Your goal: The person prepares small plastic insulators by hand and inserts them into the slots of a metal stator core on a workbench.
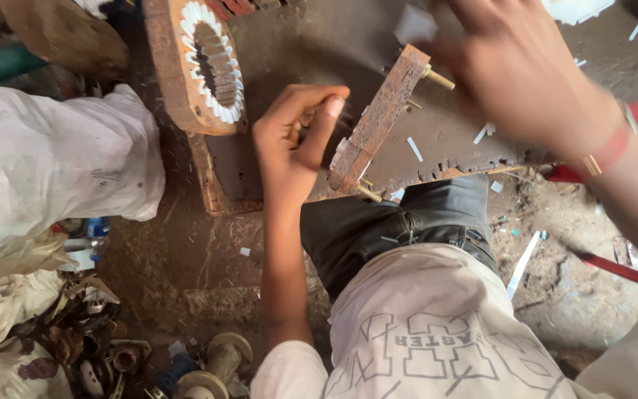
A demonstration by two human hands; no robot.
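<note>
We count two bare hands over the dusty brown wooden workboard point(275, 159): the left hand point(293, 137) and the blurred right hand point(518, 70). On the board we see one rusty ring-shaped metal core lined with white paper slips point(212, 63) at its left edge and one rusty wooden bar with brass pins point(378, 118) near its front edge. One white cloth sack point(46, 170) lies beside the board.

A dirty brown tabletop point(289, 52) fills the top middle; a wooden bar point(378, 122), a toothed metal ring point(212, 63) and what look like white paper bits point(413, 148) lie on it.
</note>
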